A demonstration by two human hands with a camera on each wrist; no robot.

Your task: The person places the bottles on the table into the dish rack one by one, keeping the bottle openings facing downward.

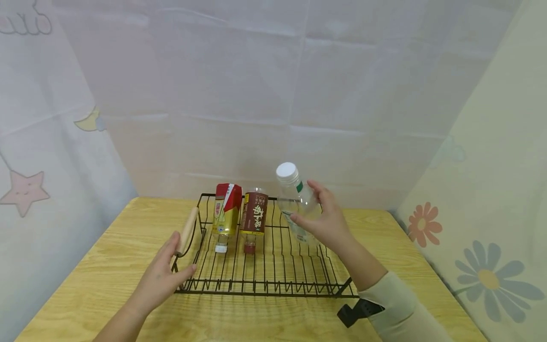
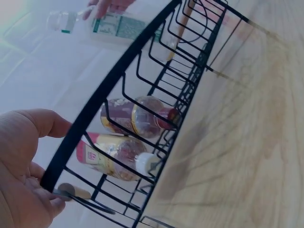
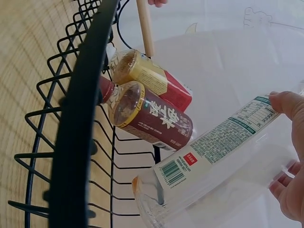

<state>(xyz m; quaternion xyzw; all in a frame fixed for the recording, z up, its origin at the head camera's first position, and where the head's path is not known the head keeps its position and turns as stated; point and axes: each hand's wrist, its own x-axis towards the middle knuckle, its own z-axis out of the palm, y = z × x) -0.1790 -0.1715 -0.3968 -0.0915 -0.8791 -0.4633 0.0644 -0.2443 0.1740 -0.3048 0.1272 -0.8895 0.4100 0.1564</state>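
My right hand (image 1: 326, 218) grips a clear plastic bottle (image 1: 299, 209) with a white cap, tilted above the right half of a black wire dish rack (image 1: 265, 290). In the right wrist view, the bottle's white and green label (image 3: 213, 142) faces the camera, and its base is close to the rack wires. My left hand (image 1: 160, 275) holds the front left corner of the rack, thumb over the frame and fingers beside the wooden handle (image 1: 188, 230). Two bottles lie in the rack, caps toward the front: one red and yellow (image 1: 226, 209), one maroon (image 1: 254, 213).
The rack stands on a wooden table (image 1: 107, 266) against a pale cloth backdrop (image 1: 239, 118). A printed side cloth (image 1: 478, 190) rises at the right. A black strap (image 1: 361, 311) is around the right wrist, close to the rack's front right corner.
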